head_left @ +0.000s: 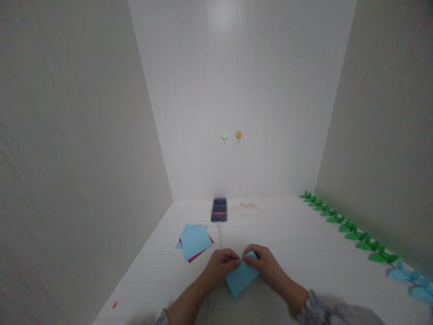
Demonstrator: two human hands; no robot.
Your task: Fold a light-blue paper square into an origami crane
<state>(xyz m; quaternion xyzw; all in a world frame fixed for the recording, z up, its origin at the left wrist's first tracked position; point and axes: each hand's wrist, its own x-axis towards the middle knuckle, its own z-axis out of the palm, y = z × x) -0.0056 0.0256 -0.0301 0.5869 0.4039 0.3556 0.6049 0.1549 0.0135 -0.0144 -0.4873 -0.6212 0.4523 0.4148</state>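
A light blue sheet of paper (241, 279) is held between both hands above the white table, one corner pointing down toward me. My left hand (223, 264) pinches its upper left edge between thumb and fingers. On the upper right edge, my right hand (257, 258) grips it the same way, with the fingertips of both hands close together. Whether the sheet is folded, I cannot tell for certain. Left of my hands lies a loose pile of square paper sheets (196, 241), light blue with red ones showing beneath.
A phone (219, 210) leans near the back wall, its white cable (220, 237) running toward me. Folded green paper pieces (352, 232) line the right side, with light blue ones (411, 277) nearer. Two hooks (238, 135) are on the back wall. An orange scrap (115, 305) lies front left.
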